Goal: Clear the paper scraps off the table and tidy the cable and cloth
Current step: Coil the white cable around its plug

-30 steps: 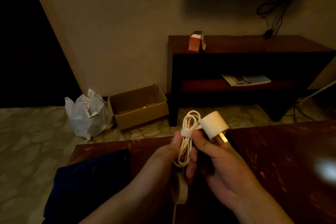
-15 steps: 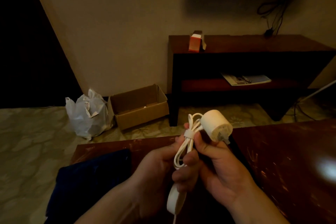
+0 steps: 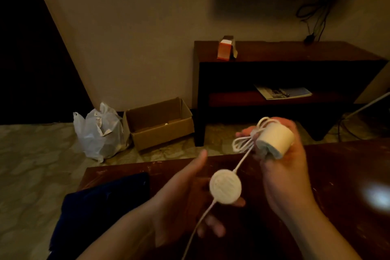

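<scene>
My right hand is raised, fingers curled tight around the plug. My left hand sits lower, palm up, fingers loosely spread, thumb pointing up.

Two hands, one white cable, one dark cloth, one cardboard box, one plastic bag, one orange carton, one magazine

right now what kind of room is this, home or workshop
Most likely a home living room or a hotel room, dimly lit. A low dark wooden console stands against the wall with a magazine on its shelf, and an open cardboard box sits on the patterned floor.
</scene>
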{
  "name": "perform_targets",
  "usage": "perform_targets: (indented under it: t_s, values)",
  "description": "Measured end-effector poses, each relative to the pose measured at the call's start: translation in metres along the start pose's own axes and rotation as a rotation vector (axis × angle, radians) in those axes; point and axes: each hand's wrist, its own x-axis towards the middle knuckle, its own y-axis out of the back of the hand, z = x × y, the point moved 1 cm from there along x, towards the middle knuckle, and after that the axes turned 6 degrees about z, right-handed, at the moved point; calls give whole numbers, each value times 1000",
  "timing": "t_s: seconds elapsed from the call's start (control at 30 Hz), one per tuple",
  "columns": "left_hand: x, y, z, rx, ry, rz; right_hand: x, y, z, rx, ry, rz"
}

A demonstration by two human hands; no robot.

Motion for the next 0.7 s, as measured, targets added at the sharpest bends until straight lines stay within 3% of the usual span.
perform_targets:
  t_s: [0.1,0.13,0.23,0.37,0.5,0.7]
  values:
    - [-32,23,-12,87,-39,194,5,13,-8,-32,30,87]
    - [-41,26,-8,142,-43,329,6,16,-8,-52,5,111]
    - [-32,29,-4,122,-221,517,2,12,-5,8,-127,102]
    - [-30,30,-5,-6,-297,599,-11,-8,3,188,-227,31]
    - [-23,26,-12,-39,-310,580,-17,-20,4,199,-187,44]
    - [-18,9,-18,258,-321,474,-17,-25,8,192,-88,180]
